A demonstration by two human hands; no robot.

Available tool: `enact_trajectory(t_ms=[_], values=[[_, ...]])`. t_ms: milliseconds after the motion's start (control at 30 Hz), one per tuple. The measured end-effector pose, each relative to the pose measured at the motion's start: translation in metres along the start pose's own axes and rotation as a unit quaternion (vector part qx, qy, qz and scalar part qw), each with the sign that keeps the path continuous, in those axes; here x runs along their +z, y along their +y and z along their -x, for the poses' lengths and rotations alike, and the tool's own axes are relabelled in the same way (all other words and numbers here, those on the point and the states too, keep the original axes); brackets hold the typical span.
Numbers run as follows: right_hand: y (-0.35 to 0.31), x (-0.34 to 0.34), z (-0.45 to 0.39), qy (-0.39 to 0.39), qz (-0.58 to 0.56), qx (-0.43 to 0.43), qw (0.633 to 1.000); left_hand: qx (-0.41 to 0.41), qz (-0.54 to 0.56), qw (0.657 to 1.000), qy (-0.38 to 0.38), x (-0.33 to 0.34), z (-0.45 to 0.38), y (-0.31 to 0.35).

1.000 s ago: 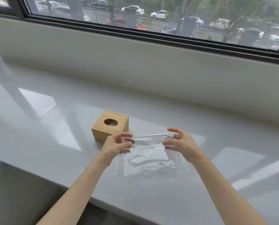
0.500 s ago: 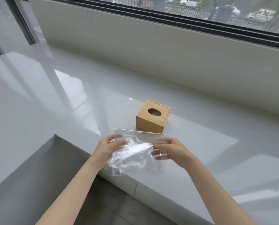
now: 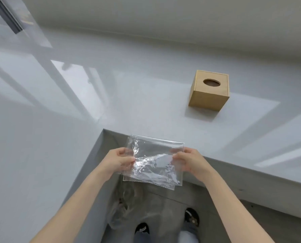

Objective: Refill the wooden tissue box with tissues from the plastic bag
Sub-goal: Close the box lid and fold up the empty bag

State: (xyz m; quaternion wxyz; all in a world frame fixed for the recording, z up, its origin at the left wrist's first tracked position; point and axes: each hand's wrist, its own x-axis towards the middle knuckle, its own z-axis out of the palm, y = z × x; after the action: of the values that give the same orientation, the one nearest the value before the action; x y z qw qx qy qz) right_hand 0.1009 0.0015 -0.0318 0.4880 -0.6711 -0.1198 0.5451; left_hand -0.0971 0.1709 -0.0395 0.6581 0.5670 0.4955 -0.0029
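Observation:
A clear, crinkled plastic bag [image 3: 155, 160] hangs flat in the air over the inner corner of the counter edge, and I see no tissues inside it. My left hand [image 3: 117, 159] pinches its left side and my right hand [image 3: 190, 162] pinches its right side. The wooden tissue box [image 3: 209, 90] stands upright on the grey counter [image 3: 146, 95], up and to the right of my hands and apart from them. Its lid has a dark oval hole on top with no tissue showing.
The glossy counter wraps in an L around a recess where I stand; its front edge [image 3: 242, 174] runs below my right hand. Grey floor, my shoes [image 3: 191, 216] and a translucent bag-like shape [image 3: 121, 207] lie beneath. A pale wall [image 3: 163, 18] backs the counter.
The view has tilted down and left, so the window is out of sight. Both hands have drawn the bag back off the counter toward me, away from the box.

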Motion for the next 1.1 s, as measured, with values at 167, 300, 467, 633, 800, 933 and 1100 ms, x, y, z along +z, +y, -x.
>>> enact_trajectory(t_ms=[167, 300, 467, 633, 800, 933, 1100], values=[[0.055, 0.037, -0.022, 0.105, 0.107, 0.058, 0.987, -0.016, -0.089, 0.992, 0.087, -0.006, -0.017, -0.047], [0.104, 0.065, -0.057, 0.143, 0.225, 0.032, 0.963, 0.006, -0.194, 0.969, 0.151, -0.003, -0.036, -0.105], [0.168, 0.089, -0.114, 0.113, 0.246, 0.042, 0.962, -0.045, -0.215, 0.963, 0.154, -0.005, -0.081, -0.183], [0.246, 0.110, -0.186, 0.081, 0.334, 0.015, 0.939, -0.094, -0.236, 0.962, 0.104, -0.001, -0.134, -0.269], [0.308, 0.135, -0.247, 0.004, 0.275, 0.025, 0.961, -0.105, -0.275, 0.951, 0.092, 0.001, -0.190, -0.350], [0.347, 0.148, -0.285, -0.075, 0.314, 0.052, 0.945, -0.100, -0.339, 0.930, 0.099, 0.002, -0.228, -0.393], [0.375, 0.153, -0.318, -0.200, 0.329, 0.042, 0.922, -0.100, -0.372, 0.918, 0.094, 0.007, -0.264, -0.422]])
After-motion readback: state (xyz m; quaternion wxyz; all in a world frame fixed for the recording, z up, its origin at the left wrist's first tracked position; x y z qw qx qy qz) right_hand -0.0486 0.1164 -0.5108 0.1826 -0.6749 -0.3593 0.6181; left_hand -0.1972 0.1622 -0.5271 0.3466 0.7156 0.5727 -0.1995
